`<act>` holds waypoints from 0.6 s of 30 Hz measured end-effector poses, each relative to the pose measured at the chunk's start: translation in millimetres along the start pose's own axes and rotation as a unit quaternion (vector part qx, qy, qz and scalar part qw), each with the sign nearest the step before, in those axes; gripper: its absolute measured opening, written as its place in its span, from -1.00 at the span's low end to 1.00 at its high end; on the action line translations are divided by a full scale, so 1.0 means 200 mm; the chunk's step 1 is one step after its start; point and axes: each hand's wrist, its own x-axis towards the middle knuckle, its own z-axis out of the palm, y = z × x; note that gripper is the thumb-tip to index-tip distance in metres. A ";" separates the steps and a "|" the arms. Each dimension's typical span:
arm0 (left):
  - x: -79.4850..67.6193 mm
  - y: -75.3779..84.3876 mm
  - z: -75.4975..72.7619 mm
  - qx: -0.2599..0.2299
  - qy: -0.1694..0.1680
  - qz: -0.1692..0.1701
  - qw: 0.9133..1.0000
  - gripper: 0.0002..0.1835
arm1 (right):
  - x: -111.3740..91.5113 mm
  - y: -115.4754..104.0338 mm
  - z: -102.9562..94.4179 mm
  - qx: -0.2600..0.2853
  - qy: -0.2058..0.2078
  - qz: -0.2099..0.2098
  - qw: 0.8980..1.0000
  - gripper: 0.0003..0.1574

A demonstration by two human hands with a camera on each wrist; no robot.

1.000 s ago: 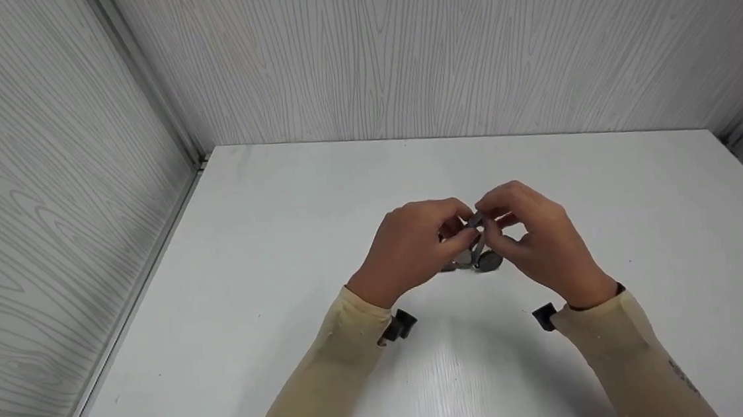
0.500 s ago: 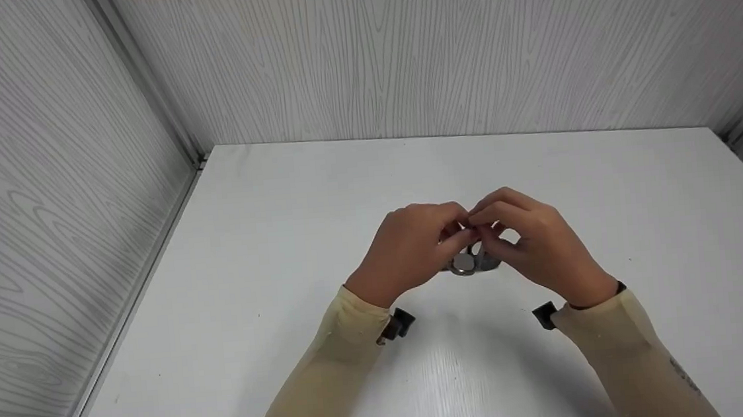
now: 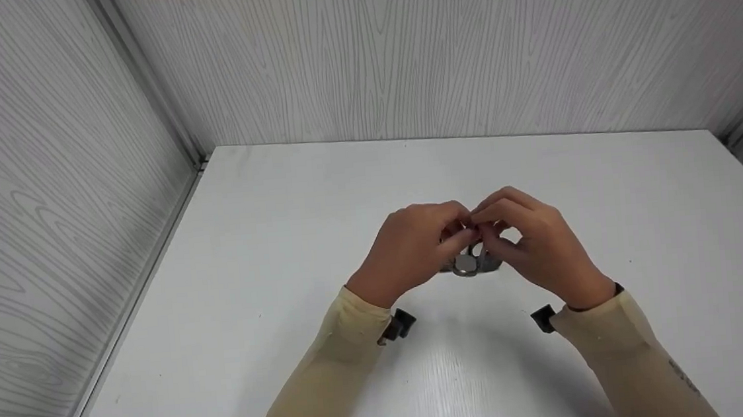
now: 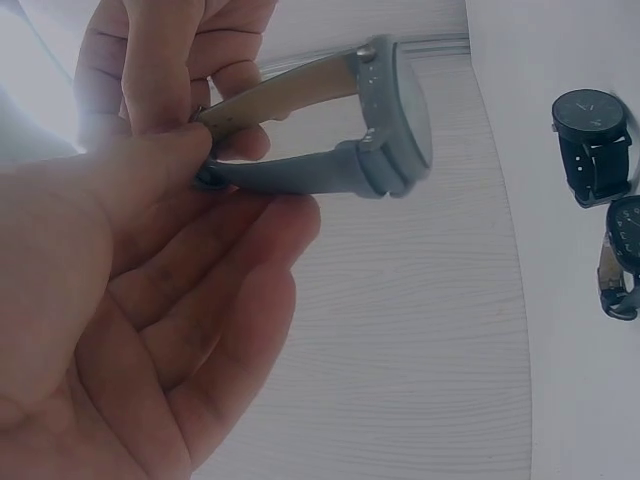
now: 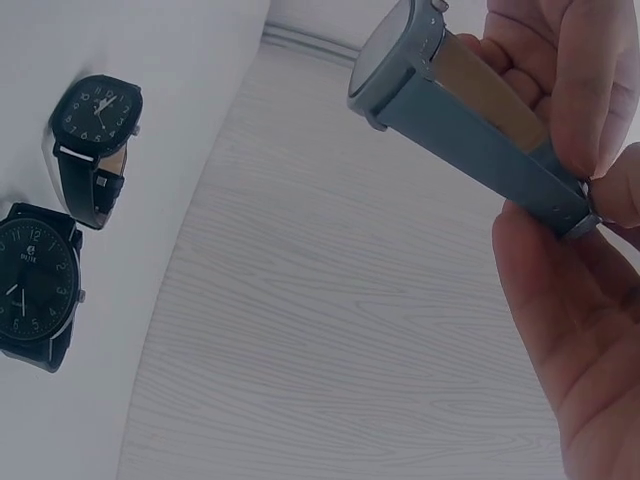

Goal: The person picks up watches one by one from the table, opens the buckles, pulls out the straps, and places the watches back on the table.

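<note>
A wristwatch (image 4: 385, 150) with a grey-blue strap and tan strap lining hangs between both hands, its strap ends brought together into a loop. The left hand (image 3: 411, 248) pinches the strap near the buckle between thumb and fingers. From the other side, the right hand (image 3: 540, 241) pinches the same strap end, fingertips right against the left hand's. In the right wrist view the grey-blue strap (image 5: 470, 140) runs from the case down to the fingers. The buckle is mostly hidden by the fingertips.
Two dark watches, one with a squarish face (image 5: 97, 115) and one with a round face (image 5: 35, 280), stand on the white table (image 3: 268, 243) beneath the hands. Wood-grain panels (image 3: 359, 57) enclose the table at the back and sides.
The right hand's fingers have closed in over the strap end, hiding the piece that showed between the hands. The watch case has swung into view below them; the last half second shows little movement.
</note>
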 end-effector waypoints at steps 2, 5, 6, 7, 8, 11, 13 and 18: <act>0.00 0.00 0.00 -0.011 0.000 -0.004 1.000 -0.85 | 0.00 0.00 0.00 0.006 0.009 0.002 1.000 -0.62; 0.00 0.00 0.00 -0.021 0.004 -0.005 1.000 -0.86 | 0.00 0.00 0.00 0.010 0.020 0.004 1.000 -0.61; 0.00 0.00 0.01 -0.024 0.007 -0.005 1.000 -0.87 | 0.00 0.00 0.01 0.011 0.024 0.004 1.000 -0.60; 0.00 0.00 0.01 -0.026 0.009 -0.005 1.000 -0.86 | 0.00 0.00 0.01 0.013 0.028 0.005 1.000 -0.59; 0.00 0.00 0.01 -0.028 0.012 -0.006 1.000 -0.86 | 0.00 0.00 0.01 0.014 0.031 0.006 0.999 -0.59; 0.00 0.00 0.01 -0.030 0.019 -0.009 0.999 -0.84 | 0.01 0.00 0.01 0.020 0.042 0.011 0.999 -0.59; 0.00 0.01 0.00 -0.031 0.021 -0.011 0.999 -0.83 | 0.01 0.00 0.01 0.022 0.047 0.020 0.998 -0.60; 0.00 0.00 0.00 -0.021 0.033 -0.006 0.999 -0.82 | 0.01 0.01 0.00 0.006 0.036 0.065 0.997 -0.67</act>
